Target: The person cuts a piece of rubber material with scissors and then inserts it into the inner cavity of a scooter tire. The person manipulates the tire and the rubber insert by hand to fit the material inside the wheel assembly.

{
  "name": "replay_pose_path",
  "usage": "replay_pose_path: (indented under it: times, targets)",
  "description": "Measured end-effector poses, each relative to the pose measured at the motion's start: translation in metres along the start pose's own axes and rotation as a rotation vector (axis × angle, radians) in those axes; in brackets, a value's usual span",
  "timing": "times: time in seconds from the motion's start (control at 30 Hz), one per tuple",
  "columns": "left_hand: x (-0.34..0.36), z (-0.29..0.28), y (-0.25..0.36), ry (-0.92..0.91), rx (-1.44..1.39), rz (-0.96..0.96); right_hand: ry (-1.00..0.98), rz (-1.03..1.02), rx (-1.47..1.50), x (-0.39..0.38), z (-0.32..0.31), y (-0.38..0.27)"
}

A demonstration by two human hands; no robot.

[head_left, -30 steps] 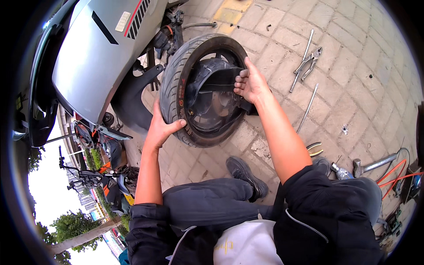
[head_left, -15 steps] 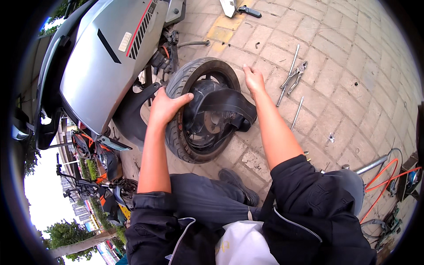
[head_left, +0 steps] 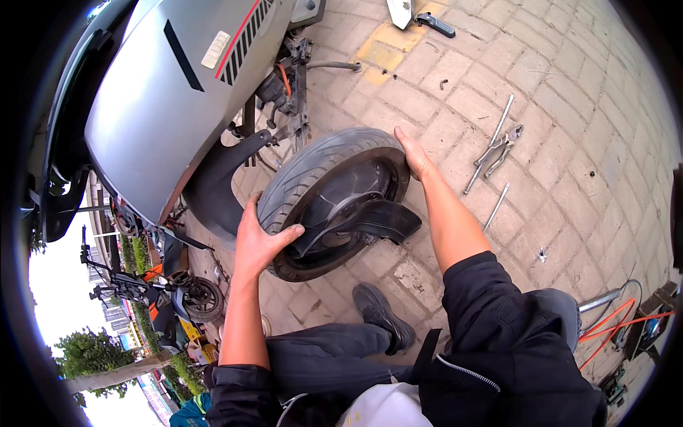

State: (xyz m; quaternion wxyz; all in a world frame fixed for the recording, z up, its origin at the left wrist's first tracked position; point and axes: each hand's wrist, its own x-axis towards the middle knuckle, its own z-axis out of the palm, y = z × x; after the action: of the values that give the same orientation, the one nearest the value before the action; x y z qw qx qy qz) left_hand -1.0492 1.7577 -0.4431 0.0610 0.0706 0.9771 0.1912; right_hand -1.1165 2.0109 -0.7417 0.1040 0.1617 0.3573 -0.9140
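Note:
A black scooter wheel with a tire (head_left: pixel 316 168) leans between my hands, tilted, with a dark hub in its middle. My left hand (head_left: pixel 265 233) grips the tire's left side, thumb on the sidewall. My right hand (head_left: pixel 414 157) grips its upper right edge, fingers partly hidden behind it. A loose black rubber band or tube (head_left: pixel 390 219) hangs out of the wheel toward the lower right. Just left of the wheel is a curved black mudguard (head_left: pixel 213 188), beside the scooter's silver body (head_left: pixel 139 121).
Pliers (head_left: pixel 501 149) and metal rods (head_left: pixel 496 203) lie on the brick paving (head_left: pixel 569 213) at right. Exposed fork parts (head_left: pixel 292 99) stand above the wheel. Orange cables (head_left: pixel 608 324) are at lower right, loose panels (head_left: pixel 400 11) at top, parked two-wheelers (head_left: pixel 163 302) at lower left.
The wheel has shifted down and tilted, showing more tread. My right hand has moved from the band inside the wheel to the tire's edge. My left hand has stayed on the left side.

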Motion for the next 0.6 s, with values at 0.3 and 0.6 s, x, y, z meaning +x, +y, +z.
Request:
replay_pose_path:
  times: [0.3,0.6]
  targets:
    - [-0.004,-0.009,-0.03,0.085,-0.348,-0.033,0.181,-0.435,-0.473,-0.015,0.045,-0.091]
    - [0.031,0.055,-0.066,-0.281,-0.579,0.101,0.078,-0.709,-1.406,-0.046,0.121,-0.172]
